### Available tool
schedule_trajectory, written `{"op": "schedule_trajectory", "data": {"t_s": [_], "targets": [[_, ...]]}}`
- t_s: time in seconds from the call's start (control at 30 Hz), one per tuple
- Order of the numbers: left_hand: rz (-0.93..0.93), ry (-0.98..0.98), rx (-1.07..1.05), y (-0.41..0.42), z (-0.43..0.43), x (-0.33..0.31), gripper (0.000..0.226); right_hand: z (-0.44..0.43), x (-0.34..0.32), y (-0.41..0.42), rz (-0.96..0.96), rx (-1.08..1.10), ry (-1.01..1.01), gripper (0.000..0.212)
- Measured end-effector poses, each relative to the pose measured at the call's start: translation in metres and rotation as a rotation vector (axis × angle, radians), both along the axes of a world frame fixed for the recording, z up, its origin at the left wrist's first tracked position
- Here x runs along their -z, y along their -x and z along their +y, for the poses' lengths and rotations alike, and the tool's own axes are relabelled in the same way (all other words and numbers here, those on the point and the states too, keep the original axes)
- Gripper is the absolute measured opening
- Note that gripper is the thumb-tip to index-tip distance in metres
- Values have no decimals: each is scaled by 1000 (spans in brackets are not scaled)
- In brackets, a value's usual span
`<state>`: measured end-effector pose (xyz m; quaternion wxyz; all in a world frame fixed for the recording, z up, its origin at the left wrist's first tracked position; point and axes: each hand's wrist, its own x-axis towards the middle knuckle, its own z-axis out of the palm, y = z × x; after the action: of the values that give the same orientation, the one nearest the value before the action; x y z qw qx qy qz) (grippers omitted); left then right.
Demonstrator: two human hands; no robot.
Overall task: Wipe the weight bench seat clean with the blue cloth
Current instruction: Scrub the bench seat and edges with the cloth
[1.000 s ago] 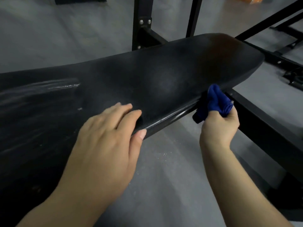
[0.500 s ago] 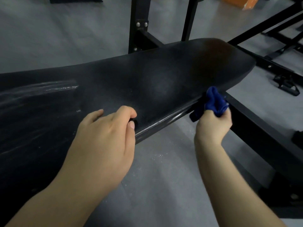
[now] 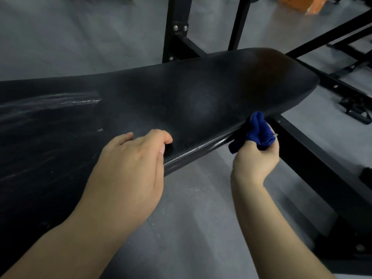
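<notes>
The black padded bench seat (image 3: 201, 93) runs from the lower left to a rounded end at the upper right. Wet streaks shine on its left part. My right hand (image 3: 255, 160) grips the bunched blue cloth (image 3: 259, 129) and holds it against the seat's near side edge, close to the rounded end. My left hand (image 3: 128, 168) rests on top of the seat near the same edge, its fingers curled under and holding nothing.
A black steel frame beam (image 3: 314, 158) passes under the seat at the right. Black uprights (image 3: 177, 27) stand behind the bench. More black frame bars lie at the far right, and an orange block (image 3: 302, 3) sits at the top right. Grey floor (image 3: 191, 218) lies below.
My left hand's fingers, flat on the seat a second ago, have curled in. My right hand with the cloth stays at the seat's near edge and has barely shifted.
</notes>
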<state>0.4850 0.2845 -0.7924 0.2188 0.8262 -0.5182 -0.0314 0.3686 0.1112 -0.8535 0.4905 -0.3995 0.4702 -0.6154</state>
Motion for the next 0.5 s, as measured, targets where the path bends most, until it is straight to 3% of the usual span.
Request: {"op": "schedule_trajectory", "data": {"t_s": [0.23,0.43,0.5], "targets": [[-36,-14,-2,-1,-3,0,34,26,9,11,104,-226,59,23],[-2,-22,33,-4,2,4,37,12,-7,-5,24,30,5,25],[-5,-18,46,-4,4,5,36,33,-2,-13,48,-15,41,32]]}}
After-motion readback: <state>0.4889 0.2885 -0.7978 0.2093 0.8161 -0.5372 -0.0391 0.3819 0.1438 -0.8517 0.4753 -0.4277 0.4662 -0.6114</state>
